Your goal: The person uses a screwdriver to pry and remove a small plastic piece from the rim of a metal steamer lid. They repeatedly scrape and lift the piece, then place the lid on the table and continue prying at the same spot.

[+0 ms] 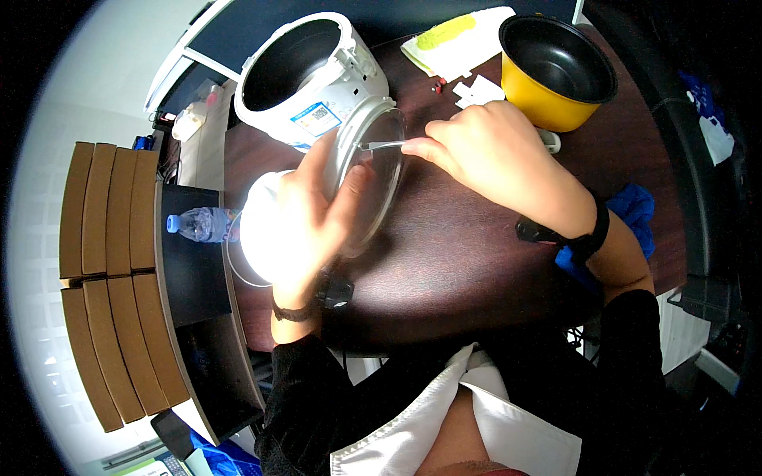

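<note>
- Head view: we see the left hand (305,210) clamped on a round metal lid (367,170), tilted on edge above the dark table (468,254).
- Our right hand (496,155) pinches a thin metal tool (382,145) against the lid's face.
- Behind stand a white cooker body (309,75) and a yellow inner pot (556,71); a water bottle (202,224) lies left.

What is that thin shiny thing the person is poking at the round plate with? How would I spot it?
Start at the white cooker body at the back of the dark table. Just in front of it, the left hand holds up a round silvery lid plate. The thin metal tool is pinched in the right hand, its tip at the plate; it is the only slim, straight, shiny piece there.
</note>
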`<state>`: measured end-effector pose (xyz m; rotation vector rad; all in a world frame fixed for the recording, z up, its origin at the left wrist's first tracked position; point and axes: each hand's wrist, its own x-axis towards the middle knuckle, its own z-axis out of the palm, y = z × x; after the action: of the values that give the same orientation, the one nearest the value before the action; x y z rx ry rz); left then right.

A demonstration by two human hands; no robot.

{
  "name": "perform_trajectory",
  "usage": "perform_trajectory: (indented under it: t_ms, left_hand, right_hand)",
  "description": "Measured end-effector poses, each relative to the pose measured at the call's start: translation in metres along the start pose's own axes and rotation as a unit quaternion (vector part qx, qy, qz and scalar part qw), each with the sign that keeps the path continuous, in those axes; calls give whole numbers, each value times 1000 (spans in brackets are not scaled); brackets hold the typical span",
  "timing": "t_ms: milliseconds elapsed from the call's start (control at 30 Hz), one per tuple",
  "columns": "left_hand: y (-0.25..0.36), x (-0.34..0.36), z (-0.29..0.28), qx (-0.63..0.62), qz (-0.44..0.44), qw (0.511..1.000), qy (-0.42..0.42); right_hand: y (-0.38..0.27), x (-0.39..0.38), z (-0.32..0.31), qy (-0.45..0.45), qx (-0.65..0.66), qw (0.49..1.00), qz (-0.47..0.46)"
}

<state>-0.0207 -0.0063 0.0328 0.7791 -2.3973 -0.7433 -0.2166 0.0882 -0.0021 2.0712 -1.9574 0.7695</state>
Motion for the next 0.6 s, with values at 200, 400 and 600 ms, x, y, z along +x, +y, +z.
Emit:
perform_trajectory:
  t_ms: [200,400,600]
  left_hand:
    - [-8,3,1,-106,2,994,8]
    - [-2,1,-4,-90,-34,995,-24]
    - [1,-1,-4,-116,-49,992,-32]
  right_hand:
    - [5,9,7,-55,234,969,59]
    - [9,13,1,-61,429,893,123]
    - [6,10,10,0,542,828,141]
